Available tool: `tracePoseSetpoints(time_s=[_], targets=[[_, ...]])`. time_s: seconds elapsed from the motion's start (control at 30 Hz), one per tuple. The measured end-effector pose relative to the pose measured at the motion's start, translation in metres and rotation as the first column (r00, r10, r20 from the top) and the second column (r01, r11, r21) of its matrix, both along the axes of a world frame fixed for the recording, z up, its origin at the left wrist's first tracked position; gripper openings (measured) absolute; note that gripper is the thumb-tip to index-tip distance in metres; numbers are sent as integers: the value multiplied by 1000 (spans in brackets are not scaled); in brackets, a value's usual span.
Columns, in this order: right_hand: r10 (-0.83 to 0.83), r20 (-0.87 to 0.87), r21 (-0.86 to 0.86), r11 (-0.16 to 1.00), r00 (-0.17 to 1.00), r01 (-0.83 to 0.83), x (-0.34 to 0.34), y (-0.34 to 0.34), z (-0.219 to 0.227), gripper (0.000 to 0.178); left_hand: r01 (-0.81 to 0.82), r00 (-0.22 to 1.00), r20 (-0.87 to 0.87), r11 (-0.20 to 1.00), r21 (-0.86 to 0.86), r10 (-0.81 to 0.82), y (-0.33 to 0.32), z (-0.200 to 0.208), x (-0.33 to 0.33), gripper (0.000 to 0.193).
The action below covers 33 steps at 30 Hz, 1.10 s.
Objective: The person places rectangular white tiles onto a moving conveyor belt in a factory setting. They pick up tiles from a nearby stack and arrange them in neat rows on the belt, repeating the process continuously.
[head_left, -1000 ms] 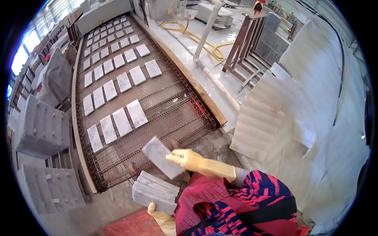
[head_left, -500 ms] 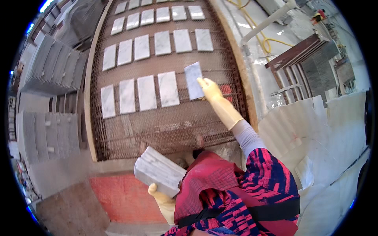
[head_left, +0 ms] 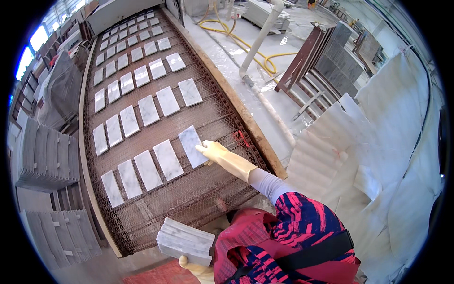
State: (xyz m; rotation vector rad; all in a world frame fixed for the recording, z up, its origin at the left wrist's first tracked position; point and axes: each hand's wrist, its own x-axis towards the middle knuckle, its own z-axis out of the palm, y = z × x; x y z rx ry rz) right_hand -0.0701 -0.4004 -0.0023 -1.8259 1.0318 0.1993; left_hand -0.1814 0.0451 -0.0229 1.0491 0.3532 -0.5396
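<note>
My right hand (head_left: 218,154), in a cream rubber glove, is stretched out over a brown wire-mesh conveyor belt (head_left: 203,189). Its fingers hold the near edge of a white marble tile (head_left: 192,144) that lies flat on the belt at the right end of a row of tiles (head_left: 147,170). My left hand (head_left: 196,270), also gloved, is low near my body and grips the underside of a stack of white marble tiles (head_left: 185,240). Many more tiles lie in rows further up the belt (head_left: 135,75).
Racks of upright grey tiles (head_left: 45,149) stand left of the belt. A wooden rail (head_left: 227,90) edges its right side, with a white pipe (head_left: 257,45), yellow hose (head_left: 246,45), a frame of dark slabs (head_left: 331,57) and white corrugated sheets (head_left: 388,142) beyond.
My right hand carried a single tile from near the stack out over the belt and now sets it flat at the end of a row. The stack in my left hand stays low.
</note>
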Motion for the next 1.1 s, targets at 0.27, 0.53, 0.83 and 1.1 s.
tracePoseSetpoints(time_s=[0.27,0.53,0.83,1.1], targets=[[518,44,165,839,854,-518,-78,78,122,58,64,996,70,984,-165,-53,-11,31,-7,103],[504,286,467,670,815,-578,-121,192,114,65,179,984,63,951,-251,-169,-16,50,-4,110],[275,238,381,856,932,-350,-133,197,100,58,114,986,-84,952,-285,-144,-23,62,1,100],[140,142,284,943,980,-175,-129,147,82,49,3,964,-240,906,-424,-116,-45,75,3,88]])
